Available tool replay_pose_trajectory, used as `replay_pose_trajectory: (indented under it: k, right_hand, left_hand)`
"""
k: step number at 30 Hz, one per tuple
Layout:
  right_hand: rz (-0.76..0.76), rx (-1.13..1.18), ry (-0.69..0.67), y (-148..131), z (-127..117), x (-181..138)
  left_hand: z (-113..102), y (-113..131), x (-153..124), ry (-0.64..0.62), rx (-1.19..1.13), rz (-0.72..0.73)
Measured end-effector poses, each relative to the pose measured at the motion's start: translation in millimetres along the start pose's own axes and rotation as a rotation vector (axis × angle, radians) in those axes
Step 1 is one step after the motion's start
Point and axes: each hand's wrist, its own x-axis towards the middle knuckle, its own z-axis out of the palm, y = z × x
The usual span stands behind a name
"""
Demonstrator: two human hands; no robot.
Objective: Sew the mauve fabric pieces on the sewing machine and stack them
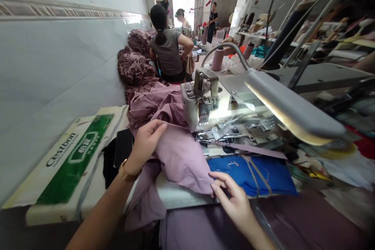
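Observation:
A mauve piece of fabric [184,156] stretches between my two hands in front of the sewing machine [202,101]. My left hand [148,140] pinches its upper left edge, thumb and fingers together. At the lower right corner, my right hand [230,195] grips the cloth between thumb and fingertips. A narrow mauve strip [252,149] runs out to the right from the machine's needle area. Just right of the fabric lies a folded blue cloth [252,174], tied with a pale band. More mauve fabric [158,103] is heaped behind my left hand.
A lit grey lamp [293,105] hangs over the machine. Left of my wrist are a dark phone [123,146] and a green-and-white Cestbon carton sheet [76,156]. Ahead, a seated person [168,50] works beside piled garments [136,66]. A thread cone [217,59] stands behind the machine.

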Motion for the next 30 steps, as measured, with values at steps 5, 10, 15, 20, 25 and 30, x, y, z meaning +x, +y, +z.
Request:
replay_pose_trajectory:
  k: [5,10,15,20,25,30]
  right_hand:
    - [-0.035,-0.018,-0.032,-10.8,4.8,27.2]
    - [-0.129,-0.210,-0.021,-14.7,6.6,51.7]
    - [-0.320,-0.413,-0.019,-19.8,0.5,65.1]
    - [-0.294,-0.599,-0.087,-36.6,-4.6,78.9]
    - [-0.271,-0.745,-0.130,-50.3,-5.7,88.9]
    - [-0.147,-0.472,-0.123,-48.0,-5.4,66.8]
  left_hand:
    - [-4.9,-1.2,29.5,0.019,0.024,0.065]
    - [-10.4,3.2,55.8,0.032,0.079,0.134]
    - [-16.7,10.0,82.8,0.024,0.095,0.215]
    - [-23.6,14.1,103.4,0.025,0.115,0.264]
    - [-41.8,-4.9,99.6,0.153,0.173,0.206]
    - [-63.9,-25.8,27.8,0.324,0.071,-0.112]
